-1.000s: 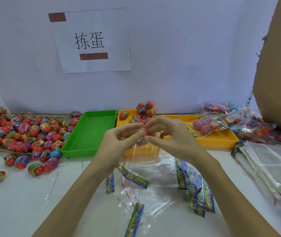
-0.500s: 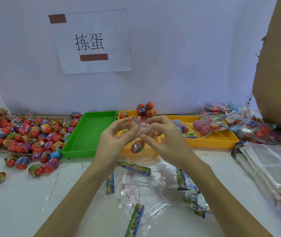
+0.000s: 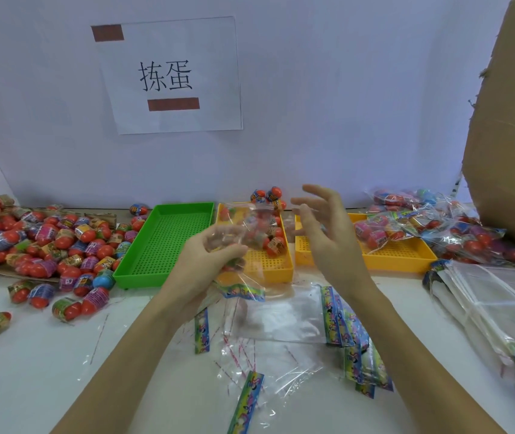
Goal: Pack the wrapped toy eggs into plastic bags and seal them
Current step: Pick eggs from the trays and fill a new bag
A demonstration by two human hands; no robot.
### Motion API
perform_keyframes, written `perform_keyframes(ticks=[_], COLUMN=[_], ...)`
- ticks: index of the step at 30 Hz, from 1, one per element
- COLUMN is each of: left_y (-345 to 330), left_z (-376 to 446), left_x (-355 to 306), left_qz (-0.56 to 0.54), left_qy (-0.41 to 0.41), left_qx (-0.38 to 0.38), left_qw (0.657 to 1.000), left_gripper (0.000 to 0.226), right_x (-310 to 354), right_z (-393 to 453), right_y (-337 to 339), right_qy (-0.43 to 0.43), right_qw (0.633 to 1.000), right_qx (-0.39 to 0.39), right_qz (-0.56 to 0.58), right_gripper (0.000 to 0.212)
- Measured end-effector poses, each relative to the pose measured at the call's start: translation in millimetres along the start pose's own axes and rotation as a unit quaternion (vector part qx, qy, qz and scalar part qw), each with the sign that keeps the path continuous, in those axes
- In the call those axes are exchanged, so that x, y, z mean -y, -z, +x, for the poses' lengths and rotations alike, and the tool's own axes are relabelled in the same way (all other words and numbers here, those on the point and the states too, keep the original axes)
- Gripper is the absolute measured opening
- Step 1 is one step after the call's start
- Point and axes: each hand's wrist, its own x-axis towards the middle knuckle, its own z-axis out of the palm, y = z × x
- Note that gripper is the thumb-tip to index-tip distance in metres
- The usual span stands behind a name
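We see the left hand [image 3: 206, 261] raised over the counter [image 3: 30, 371], its fingers [image 3: 231, 250] curled around a clear plastic bag [image 3: 250, 233] that holds at least one wrapped toy egg; the bag hangs in front of the near yellow tray [image 3: 265, 270], its printed header strip [image 3: 243, 291] dangling at the bottom. The right hand [image 3: 325, 236] hovers just beside the bag with its fingers [image 3: 315, 195] spread and released, grasping nothing; we cannot tell whether a fingertip brushes the film.

A big heap of loose wrapped eggs [image 3: 46, 242] lies on the left of the counter, next to an empty-looking green tray [image 3: 165, 242]. A few more eggs [image 3: 265, 195] sit at the far end of the near yellow tray. A second yellow tray [image 3: 400, 255] to the right carries filled bags [image 3: 438, 227], which spill past it toward a cardboard sheet [image 3: 513, 120]. Flat, unfilled bags [image 3: 281, 317] lie scattered in front of us, and a neat stack of bags [image 3: 494, 296] rests at the right. A paper sign [image 3: 168, 76] hangs on the wall.
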Motion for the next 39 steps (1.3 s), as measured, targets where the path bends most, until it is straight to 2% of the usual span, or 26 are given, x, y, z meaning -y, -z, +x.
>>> perform_keyframes(ticks=[2, 5, 8, 10, 13, 17, 22, 25, 27, 29, 32, 39], left_y=[7, 11, 12, 11, 9, 5, 2, 0, -2, -6, -10, -13], left_z=[3, 3, 3, 2, 1, 0, -1, -1, -3, -5, -7, -10], left_x=[0, 0, 1, 1, 0, -1, -1, -1, 0, 0, -2, -5], left_qz=[-0.009, -0.002, -0.01, -0.017, -0.015, 0.004, -0.009, 0.024, 0.048, 0.062, 0.079, 0.12], left_qy=[0.009, 0.016, 0.01, 0.004, -0.009, -0.026, -0.032, -0.045, -0.053, -0.065, -0.09, -0.134], left_qx=[-0.036, -0.067, -0.073, -0.072, -0.07, -0.052, -0.043, -0.037, -0.038, -0.037, -0.037, -0.043], left_qw=[0.999, 0.998, 0.997, 0.997, 0.997, 0.998, 0.999, 0.998, 0.997, 0.995, 0.992, 0.983], left_gripper=[0.029, 0.043, 0.035, 0.028, 0.028, 0.036, 0.053, 0.047, 0.043, 0.043, 0.042, 0.039], right_x=[-10, -24, -34, -40, -46, -43, -30, -22, -18, -12, -6, 6], right_z=[2, -4, -11, -13, -14, -14, -11, -7, -5, -4, -4, -6], right_y=[4, -3, -16, -23, -25, -24, -21, -15, -12, -11, -11, -12], right_qy=[-0.006, 0.0, 0.046, 0.037, 0.008, 0.04, 0.057, 0.099, 0.074, 0.017, -0.016, -0.025], right_qw=[0.992, 0.948, 0.907, 0.88, 0.871, 0.893, 0.955, 0.966, 0.981, 0.997, 1.0, 0.996], right_qx=[0.039, 0.146, 0.175, 0.187, 0.203, 0.155, 0.103, 0.032, 0.012, 0.007, 0.008, 0.028], right_qz=[-0.123, -0.283, -0.381, -0.434, -0.448, -0.421, -0.273, -0.235, -0.177, -0.07, 0.006, 0.077], right_gripper=[0.021, 0.024, 0.028, 0.037, 0.045, 0.03, 0.023, 0.021, 0.027, 0.035, 0.034, 0.031])
